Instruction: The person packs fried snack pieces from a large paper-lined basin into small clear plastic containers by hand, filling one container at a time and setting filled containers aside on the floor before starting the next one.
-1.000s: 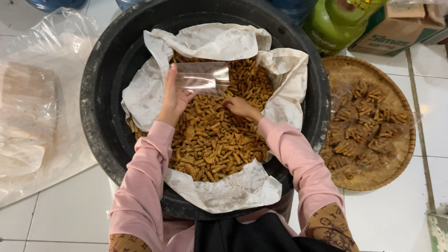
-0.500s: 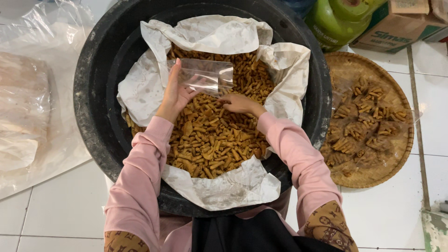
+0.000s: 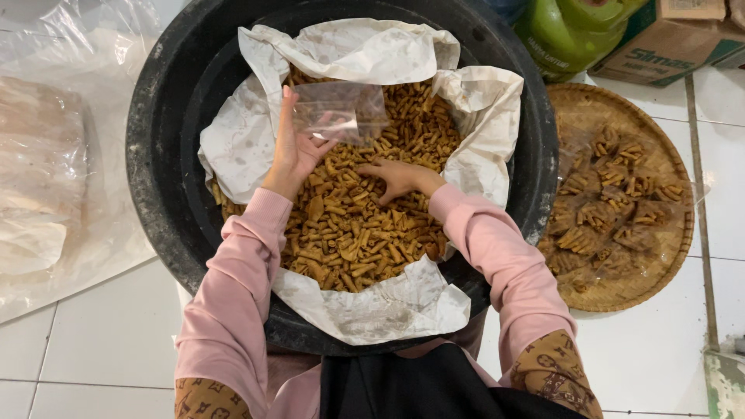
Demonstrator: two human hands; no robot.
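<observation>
A big black tub [image 3: 155, 155] sits under both hands and takes up most of the view. White paper [image 3: 365, 306] lines the inside of the tub, and its edges fold up all around the hands. On the paper lies a heap of small brown snack sticks [image 3: 349, 233], and both hands are right on top of this heap. Off to the side of the right hand, outside the tub, is a round woven tray [image 3: 621, 291] with little packs of snacks lying on it. Past the tray, farther from the right hand, stand a green gas bottle [image 3: 574, 31] and a cardboard box [image 3: 675, 39]. Off to the side of the left hand, outside the tub, a large clear plastic sheet [image 3: 54, 178] lies on the white floor. The left hand [image 3: 295, 151] is lifted a little, with its fingers pinched on the edge of a small clear bag [image 3: 341, 112], which hangs just above the sticks. The right hand [image 3: 400, 177] is near the left hand, lying on the sticks with its fingers curled loosely into them; I cannot tell if it has grabbed any.
</observation>
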